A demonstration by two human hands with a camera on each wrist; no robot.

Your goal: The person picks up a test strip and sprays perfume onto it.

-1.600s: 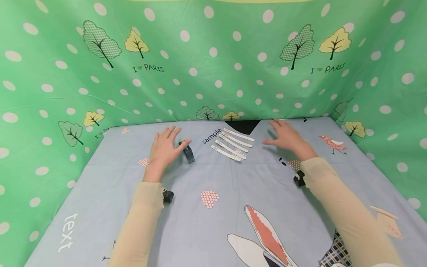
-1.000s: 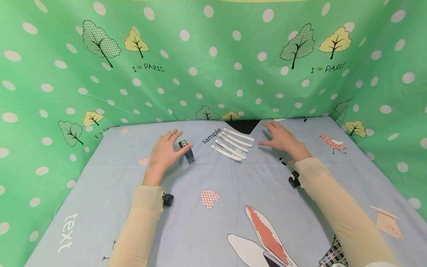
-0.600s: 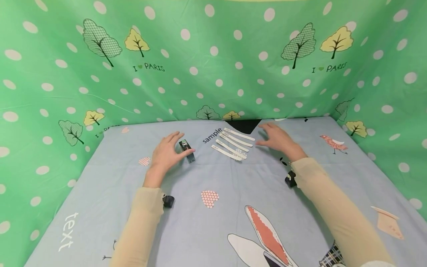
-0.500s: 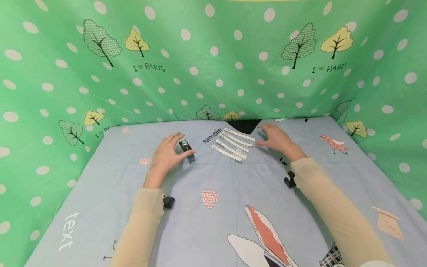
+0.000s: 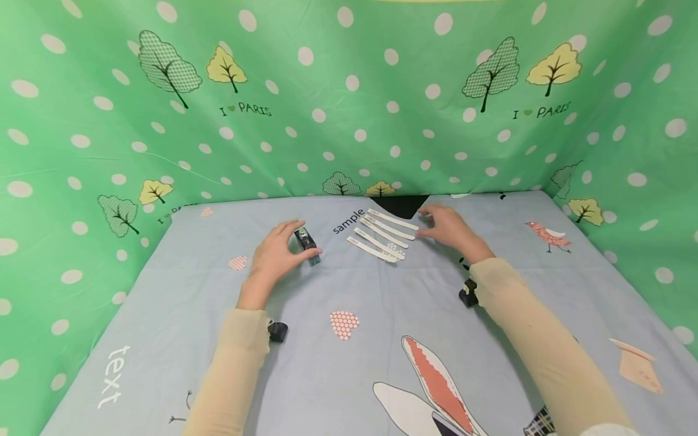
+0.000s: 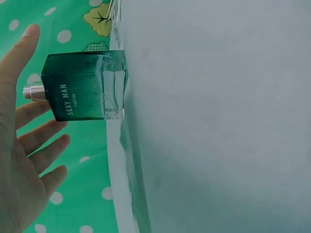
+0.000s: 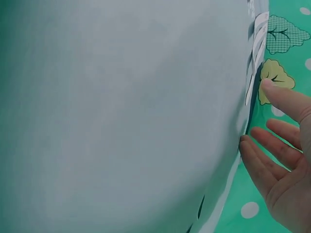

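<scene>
A green glass perfume bottle [image 5: 305, 238] with a silver sprayer stands upright on the cloth; its front reads "SEXY MAN" in the left wrist view. My left hand [image 5: 274, 255] is just left of it, thumb and fingers spread to either side. In the left wrist view the thumb is apart from the bottle [image 6: 85, 87]; whether a finger touches it I cannot tell. Several white paper test strips [image 5: 373, 249] lie fanned out at the table's back middle. To their right hovers my right hand [image 5: 449, 228], holding nothing, its thumb near the strips' right ends.
A grey-blue printed cloth [image 5: 305, 375] covers the table. Green polka-dot fabric [image 5: 283, 157] walls off the back and both sides. A small black device [image 5: 278, 331] is worn at the left wrist, another black device [image 5: 468, 293] at the right.
My right hand has moved left toward the paper strips. My left hand has shifted slightly right and nearer, its thumb now in front of the bottle's lower part. Bottle and strips stay put.
</scene>
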